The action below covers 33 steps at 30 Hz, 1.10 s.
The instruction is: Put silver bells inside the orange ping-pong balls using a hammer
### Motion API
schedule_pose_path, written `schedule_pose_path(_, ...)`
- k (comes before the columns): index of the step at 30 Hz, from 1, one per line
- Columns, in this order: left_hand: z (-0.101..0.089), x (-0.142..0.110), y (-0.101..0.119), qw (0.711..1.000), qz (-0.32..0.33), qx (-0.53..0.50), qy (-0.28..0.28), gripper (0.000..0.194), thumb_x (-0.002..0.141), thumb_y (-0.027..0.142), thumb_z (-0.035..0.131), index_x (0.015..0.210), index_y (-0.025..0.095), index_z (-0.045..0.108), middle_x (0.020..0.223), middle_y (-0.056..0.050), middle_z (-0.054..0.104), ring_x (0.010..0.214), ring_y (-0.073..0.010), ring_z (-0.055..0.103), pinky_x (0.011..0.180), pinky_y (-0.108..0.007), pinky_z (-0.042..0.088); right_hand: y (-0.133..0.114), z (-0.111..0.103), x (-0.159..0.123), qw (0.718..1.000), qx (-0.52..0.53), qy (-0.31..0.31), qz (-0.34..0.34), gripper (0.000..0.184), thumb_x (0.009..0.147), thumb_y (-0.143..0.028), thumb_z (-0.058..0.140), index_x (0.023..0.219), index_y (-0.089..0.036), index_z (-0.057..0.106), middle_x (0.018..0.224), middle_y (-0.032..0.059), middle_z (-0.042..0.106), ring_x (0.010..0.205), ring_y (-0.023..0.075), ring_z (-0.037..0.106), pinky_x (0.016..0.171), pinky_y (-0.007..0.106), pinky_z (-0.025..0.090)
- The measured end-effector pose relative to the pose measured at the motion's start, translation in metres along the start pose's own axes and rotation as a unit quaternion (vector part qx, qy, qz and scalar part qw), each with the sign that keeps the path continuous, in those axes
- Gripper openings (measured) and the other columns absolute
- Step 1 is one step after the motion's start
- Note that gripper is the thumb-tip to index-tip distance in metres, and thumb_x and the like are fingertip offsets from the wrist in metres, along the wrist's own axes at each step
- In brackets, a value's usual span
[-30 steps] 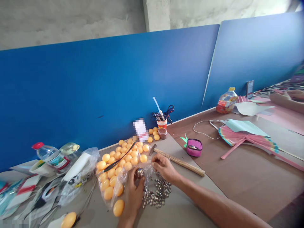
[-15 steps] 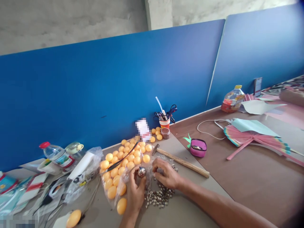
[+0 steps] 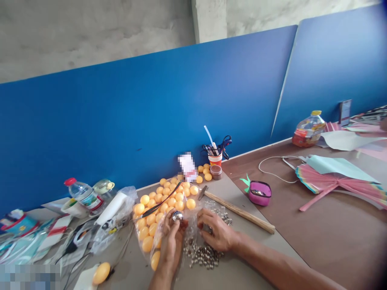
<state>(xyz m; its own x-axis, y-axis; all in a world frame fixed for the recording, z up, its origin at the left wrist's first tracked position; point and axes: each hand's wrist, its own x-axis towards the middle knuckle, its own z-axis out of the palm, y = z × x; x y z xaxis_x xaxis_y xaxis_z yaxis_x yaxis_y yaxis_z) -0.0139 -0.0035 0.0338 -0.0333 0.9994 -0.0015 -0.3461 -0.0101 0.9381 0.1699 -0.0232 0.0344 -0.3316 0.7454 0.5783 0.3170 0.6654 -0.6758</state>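
My left hand [image 3: 171,238] is closed around a shiny silver ball [image 3: 177,216], which shows between the thumb and fingers. A short gap away, my right hand [image 3: 218,233] has its fingers curled with the tips together; anything in them is too small or hidden to tell. Below and behind the right hand lies a loose heap of small shiny metal beads [image 3: 204,257], partly covered by that hand. Clear plastic film lies between the hands. Left of them, many orange ping-pong balls [image 3: 147,243] sit in a clear plastic bag.
A hammer [image 3: 242,212] lies beyond my right hand, near a purple pouch [image 3: 260,194]. A pen cup [image 3: 215,159] and a small round jar [image 3: 216,172] stand by the blue partition [image 3: 136,121]. Bottles [image 3: 86,196] and clutter lie left; a pink fan [image 3: 320,179] lies right.
The view has swung slightly left, so everything sits further right. My left hand has turned a little, with its fingers showing more behind the silver ball. My right hand stays curled near the beads.
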Motion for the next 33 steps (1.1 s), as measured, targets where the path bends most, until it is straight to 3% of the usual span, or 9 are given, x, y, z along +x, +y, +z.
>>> schedule_pose_path(3, 0.006, 0.0, 0.009, 0.988, -0.075, -0.135, 0.013, 0.048, 0.061, 0.03, 0.084, 0.103, 0.022, 0.062, 0.087, 0.001, 0.069, 0.067, -0.0111, 0.064, 0.068, -0.025, 0.053, -0.001, 0.002, -0.001, 1.0, -0.009, -0.015, 0.002, 0.018, 0.07, -0.008, 0.051, 0.083, -0.021, 0.052, 0.088, 0.0058, 0.057, 0.081, 0.0184, 0.055, 0.071, 0.03, 0.048)
schedule_pose_path(7, 0.005, 0.002, 0.015, 0.974, -0.123, -0.189, 0.011, 0.041, 0.062, 0.034, 0.085, 0.093, 0.015, 0.065, 0.08, -0.001, 0.068, 0.057, -0.0072, 0.056, 0.059, -0.021, 0.051, -0.001, 0.002, -0.002, 1.0, -0.014, -0.024, 0.007, 0.018, 0.071, -0.008, 0.052, 0.082, -0.021, 0.051, 0.086, 0.0067, 0.059, 0.078, 0.0194, 0.055, 0.069, 0.031, 0.047)
schedule_pose_path(11, -0.002, 0.004, 0.013, 0.964, -0.136, -0.225, -0.024, 0.031, 0.073, 0.039, 0.077, 0.088, 0.015, 0.065, 0.075, 0.0, 0.064, 0.055, -0.0069, 0.052, 0.056, -0.021, 0.049, -0.001, 0.002, -0.002, 1.0, -0.012, -0.014, 0.012, 0.017, 0.071, -0.007, 0.05, 0.081, -0.021, 0.051, 0.085, 0.0075, 0.059, 0.077, 0.0201, 0.056, 0.068, 0.031, 0.047)
schedule_pose_path(18, -0.006, 0.005, 0.014, 0.952, -0.145, -0.258, -0.075, 0.032, 0.08, 0.048, 0.068, 0.084, 0.016, 0.066, 0.072, 0.0, 0.061, 0.055, -0.0076, 0.051, 0.058, -0.022, 0.049, 0.0, 0.003, -0.003, 0.999, -0.004, -0.027, 0.021, 0.019, 0.072, -0.006, 0.05, 0.081, -0.022, 0.05, 0.084, 0.0067, 0.059, 0.078, 0.0209, 0.056, 0.068, 0.033, 0.047)
schedule_pose_path(33, -0.007, 0.004, 0.016, 0.944, -0.16, -0.278, -0.069, 0.033, 0.083, 0.047, 0.064, 0.08, 0.014, 0.066, 0.068, 0.001, 0.059, 0.051, -0.0065, 0.048, 0.055, -0.021, 0.048, 0.0, 0.004, -0.003, 0.999, 0.004, -0.028, 0.025, 0.018, 0.075, -0.006, 0.049, 0.078, -0.023, 0.048, 0.083, 0.0066, 0.058, 0.077, 0.0205, 0.055, 0.069, 0.032, 0.046)
